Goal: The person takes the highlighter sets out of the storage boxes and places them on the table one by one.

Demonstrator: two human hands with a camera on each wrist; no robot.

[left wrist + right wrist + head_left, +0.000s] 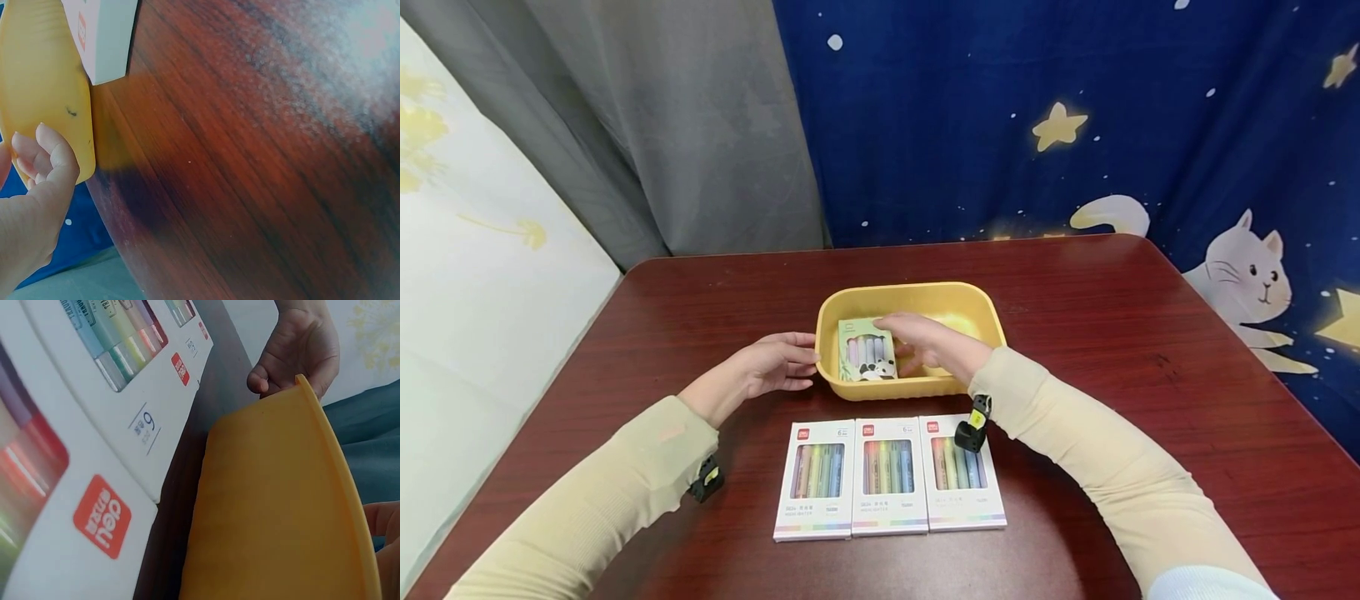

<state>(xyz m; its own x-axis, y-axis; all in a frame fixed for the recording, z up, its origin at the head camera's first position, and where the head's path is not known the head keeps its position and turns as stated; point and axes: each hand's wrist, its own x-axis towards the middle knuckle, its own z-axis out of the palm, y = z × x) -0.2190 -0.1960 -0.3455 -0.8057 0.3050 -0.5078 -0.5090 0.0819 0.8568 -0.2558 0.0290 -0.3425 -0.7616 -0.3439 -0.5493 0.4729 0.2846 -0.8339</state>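
A pale green box of pens with a panda print [867, 350] sits in the left part of a yellow bin [917, 388]. My right hand [921, 337] reaches into the bin and grips this box by its upper right side; the bin wall hides part of the grip. At the bin's left end, my left hand [778, 362] touches the outer wall with loosely extended fingers. The left wrist view shows that hand [47, 169] beside the yellow bin [47, 75]. In the right wrist view, the bin's wall [269, 487] covers most of the right hand.
Three white boxes of pens, a left [814, 523], a middle [890, 521] and a right one [966, 518], lie side by side in front of the bin. Everything rests on a dark red wooden table [1075, 308]. A blue curtain [925, 125] hangs behind it.
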